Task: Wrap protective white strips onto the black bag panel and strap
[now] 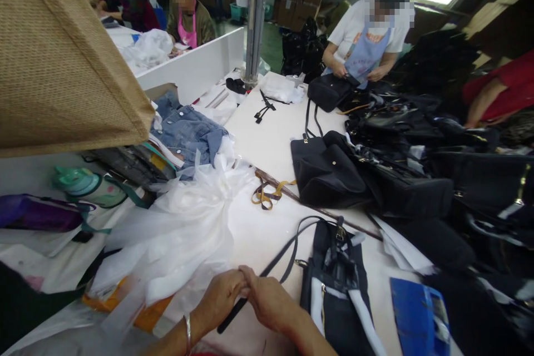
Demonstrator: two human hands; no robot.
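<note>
My left hand (223,293) and my right hand (267,296) meet at the lower middle of the view, both closed on a black strap (273,261). One end of the strap sticks out below my left hand; the other runs up and right to a black bag (340,283). That bag lies on the white table (267,228), just right of my right hand, with a gold zipper and white wrapping on its straps. My fingertips touch each other, and the part of the strap between them is hidden.
White plastic sheets (179,222) are heaped at the left, near a denim garment (187,128). Black bags (329,169) pile up at the right, above a blue object (419,317). Yellow-brown ribbon (267,194) lies mid-table. Across it, a person (369,44) handles a bag.
</note>
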